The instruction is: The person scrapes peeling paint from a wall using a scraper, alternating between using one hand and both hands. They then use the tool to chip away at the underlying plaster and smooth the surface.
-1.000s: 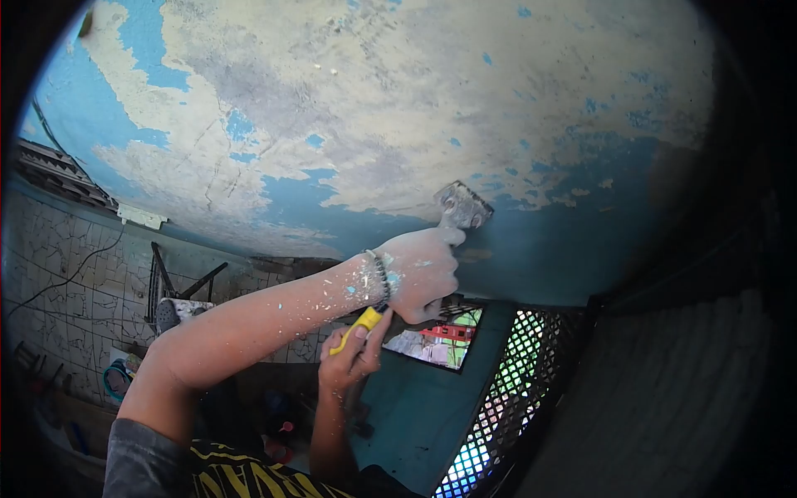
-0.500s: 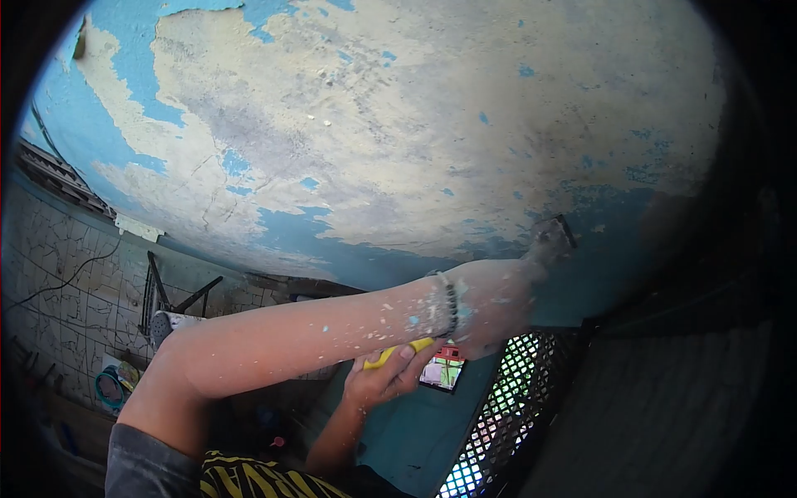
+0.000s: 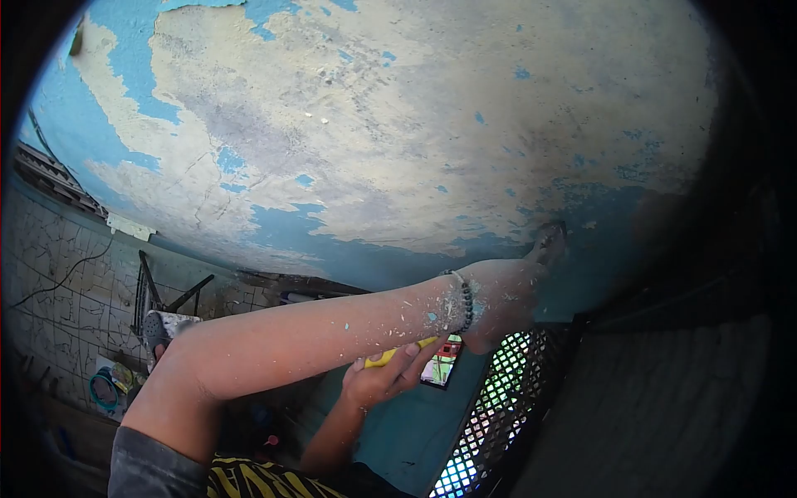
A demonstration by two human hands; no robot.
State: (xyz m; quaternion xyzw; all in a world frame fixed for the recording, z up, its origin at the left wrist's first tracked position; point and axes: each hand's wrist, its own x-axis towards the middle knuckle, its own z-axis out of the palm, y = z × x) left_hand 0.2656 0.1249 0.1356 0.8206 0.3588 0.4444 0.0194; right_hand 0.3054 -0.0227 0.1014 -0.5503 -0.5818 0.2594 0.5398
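My left hand (image 3: 498,299), at the end of a dusty arm with a beaded bracelet (image 3: 466,303), is closed around a scraper (image 3: 550,242). Its blurred blade is against the wall (image 3: 398,133), where blue paint borders bare, pale plaster. Paint flakes cling to the wrist and forearm. Below that forearm, my right hand (image 3: 380,383) grips a yellow-handled tool (image 3: 394,354). The tool's working end is hidden, so its kind does not show.
A lit screen (image 3: 441,363) lies beyond my right hand. A lattice panel (image 3: 490,407) lets light through at lower right. On the left are cracked tiles (image 3: 62,249), a dark metal frame (image 3: 170,290) and a trailing cable (image 3: 70,270).
The scraper and my left hand have shifted slightly, with the hand a little to the right. Flakes on the forearm lie differently. My right hand keeps its grip on the yellow handle.
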